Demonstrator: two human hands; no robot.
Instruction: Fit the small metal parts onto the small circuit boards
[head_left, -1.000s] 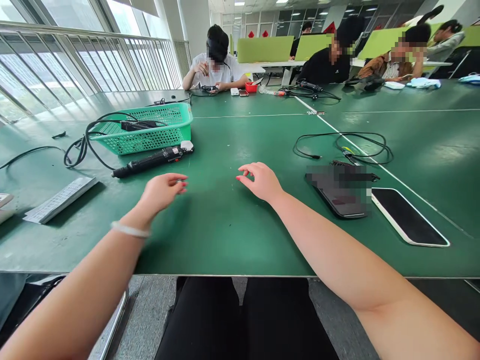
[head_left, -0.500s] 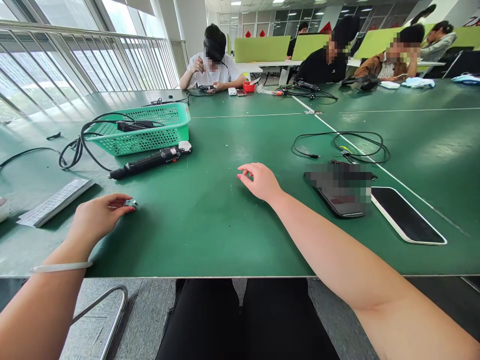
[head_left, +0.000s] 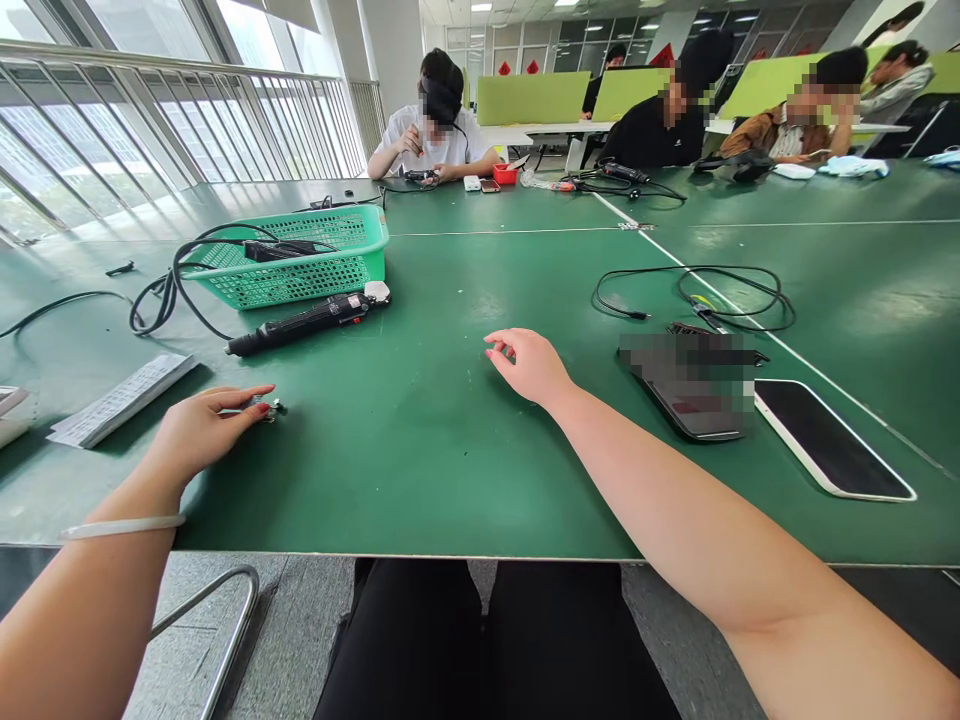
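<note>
On the left side of the green table (head_left: 360, 450), my left hand (head_left: 206, 425) pinches a small shiny metal piece (head_left: 278, 406) between thumb and fingers, close to the surface. Its exact kind is too small to make out, and the fingers cover part of it. My right hand (head_left: 531, 365) rests mid-table, fingers loosely curled, a gap showing between thumb and forefinger, nothing in it. Beyond my left hand lies a black electric screwdriver (head_left: 307, 322) with a cable. A stack of printed paper slips (head_left: 124, 400) is left of that hand.
Behind the screwdriver stands a green plastic basket (head_left: 300, 290) holding a black adapter. To the right lie a coiled black cable (head_left: 697, 270), a dark, partly blurred device (head_left: 686, 400) and a white-edged phone (head_left: 836, 440). Several people sit across the table, one in a white shirt (head_left: 465, 145).
The view has shifted slightly, moving the scene a little to the right. My left forefinger has lifted and straightened, showing more of the metal piece. My right hand stays nearly still.
</note>
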